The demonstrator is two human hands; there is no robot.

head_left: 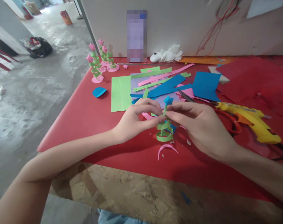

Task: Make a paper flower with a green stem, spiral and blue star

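Observation:
Over the red-covered table, my left hand [138, 119] and my right hand [199, 126] meet at a green paper spiral [164, 126] topped by a small blue star [168, 100]. The fingertips of both hands pinch the spiral's upper part just under the star. Its lower coils hang in a loose ring below my fingers. Behind the coils a bit of blue paper shows, partly hidden. A curved pink paper strip [167, 146] lies on the table just below. Beyond my left hand rests a round blue paper piece [99, 92].
Several pink-star spirals [96, 67] stand at the far left edge. Green sheets [120, 93] and blue paper [205, 85] lie behind my hands. Red-handled scissors [236, 126] and a yellow glue gun [255, 119] are at right. A pixelated upright panel [136, 35] leans on the wall.

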